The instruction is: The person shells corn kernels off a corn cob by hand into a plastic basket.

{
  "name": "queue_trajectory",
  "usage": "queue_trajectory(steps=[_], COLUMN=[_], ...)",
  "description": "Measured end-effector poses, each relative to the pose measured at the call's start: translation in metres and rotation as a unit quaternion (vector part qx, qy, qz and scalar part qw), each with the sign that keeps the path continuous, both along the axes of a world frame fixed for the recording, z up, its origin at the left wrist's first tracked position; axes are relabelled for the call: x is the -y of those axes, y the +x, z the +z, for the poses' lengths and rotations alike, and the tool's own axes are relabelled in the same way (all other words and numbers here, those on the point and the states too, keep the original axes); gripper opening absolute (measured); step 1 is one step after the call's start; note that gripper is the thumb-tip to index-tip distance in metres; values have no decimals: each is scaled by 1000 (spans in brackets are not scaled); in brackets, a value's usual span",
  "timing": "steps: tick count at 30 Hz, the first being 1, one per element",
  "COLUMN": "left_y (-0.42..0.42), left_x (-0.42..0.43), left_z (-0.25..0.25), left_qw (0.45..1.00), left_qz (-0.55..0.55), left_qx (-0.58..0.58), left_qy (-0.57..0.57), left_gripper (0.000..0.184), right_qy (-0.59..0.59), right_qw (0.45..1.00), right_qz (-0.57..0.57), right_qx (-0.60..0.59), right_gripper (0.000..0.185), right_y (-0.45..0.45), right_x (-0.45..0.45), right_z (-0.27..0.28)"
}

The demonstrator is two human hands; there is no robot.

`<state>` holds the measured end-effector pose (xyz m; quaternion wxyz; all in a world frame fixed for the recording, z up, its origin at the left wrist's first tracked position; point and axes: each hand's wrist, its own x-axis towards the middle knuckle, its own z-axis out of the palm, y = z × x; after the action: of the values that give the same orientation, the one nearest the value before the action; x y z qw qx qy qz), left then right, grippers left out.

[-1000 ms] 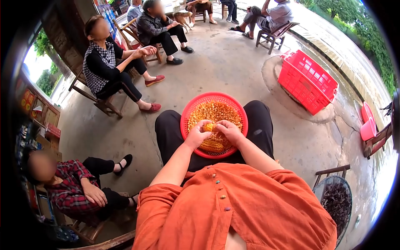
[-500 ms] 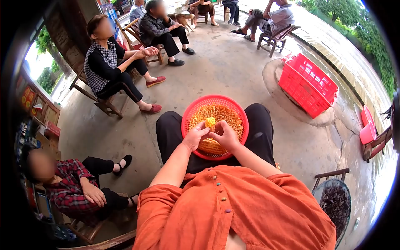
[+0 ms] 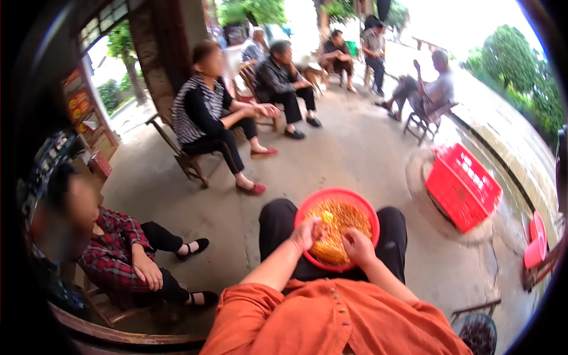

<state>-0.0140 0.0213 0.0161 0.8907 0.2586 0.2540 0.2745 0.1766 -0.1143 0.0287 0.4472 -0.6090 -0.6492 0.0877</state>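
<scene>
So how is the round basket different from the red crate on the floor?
The round basket is circular, while the crate is boxy with straight edges. The basket sits on the wearer's legs; the crate stands on the floor. Yellow corn shows inside the basket, but the crate's contents can't be made out. Both are red.

Shows bright red in the basket [image 3: 338,193], mottled orange and gold in the corn kernels [image 3: 353,218] inside, clearer yellow in the corn piece [image 3: 326,217]. Runs plain rust-orange over the wearer's shirt [image 3: 296,315] and black over the trousers [image 3: 277,228]. Carries red with white patches on the crate [image 3: 467,207], pink on the bucket [image 3: 535,252], red-and-black plaid on one seated person's shirt [image 3: 112,248], black-and-white check on another's vest [image 3: 188,112], dark red on the shoes [image 3: 253,189], dull grey on the floor [image 3: 278,171].
</scene>
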Motion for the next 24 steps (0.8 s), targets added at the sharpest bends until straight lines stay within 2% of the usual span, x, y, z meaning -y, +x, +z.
queue_trajectory(steps=[4, 6, 12, 17, 24], left_y=[0, -1, -1, 4, 9], left_x=[4, 1, 18, 9, 11], left_z=[8, 2, 19, 1, -4], left_qw=[998, 999, 993, 986, 985], left_qz=[47, 28, 44, 29, 37], left_qx=[-30, -23, -66, -76, -57], left_qy=[23, 35, 93, 147, 157], left_gripper=[18, 16, 19, 23, 26], right_qy=[15, 5, -28, -41, -54], right_qw=[997, 996, 994, 990, 987], right_qz=[10, 25, 35, 39, 43], right_qx=[72, 89, 101, 126, 144], right_gripper=[12, 12, 11, 9, 10], right_y=[-4, -3, -8, -6, -4], right_x=[9, 9, 5, 0, -1], right_z=[16, 17, 8, -3, -5])
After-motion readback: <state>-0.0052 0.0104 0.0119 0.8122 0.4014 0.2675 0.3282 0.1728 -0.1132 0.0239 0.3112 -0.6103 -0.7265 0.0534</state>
